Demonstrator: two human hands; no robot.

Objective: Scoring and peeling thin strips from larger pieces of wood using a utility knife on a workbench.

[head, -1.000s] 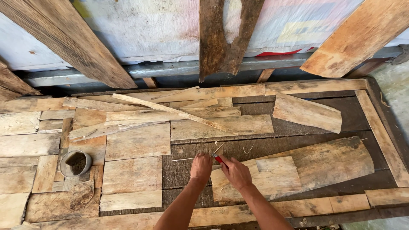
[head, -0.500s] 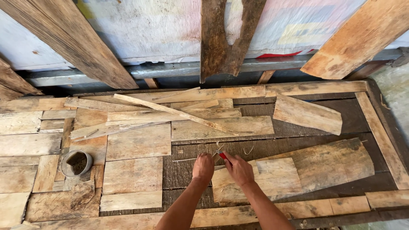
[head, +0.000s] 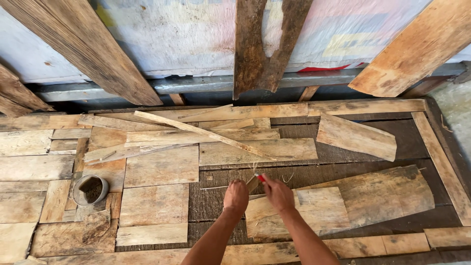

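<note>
Spreading across nearly the whole view was a dark wooden tabletop patched over with pale, weathered flat boards. Against the wall behind it leaned rough brown planks. A broad curved slab of grey-brown bark-edged wood lay at the right, just beside the hands. A long thin pale wooden strip rested slanted across the boards farther back, well apart from them. A small round grey metal tin sat at the left. The left hand was curled closed around the near end of a small wooden splinter. The right hand had its fingers pinched shut on a small red-handled tool, touching the splinter's far end.
</note>
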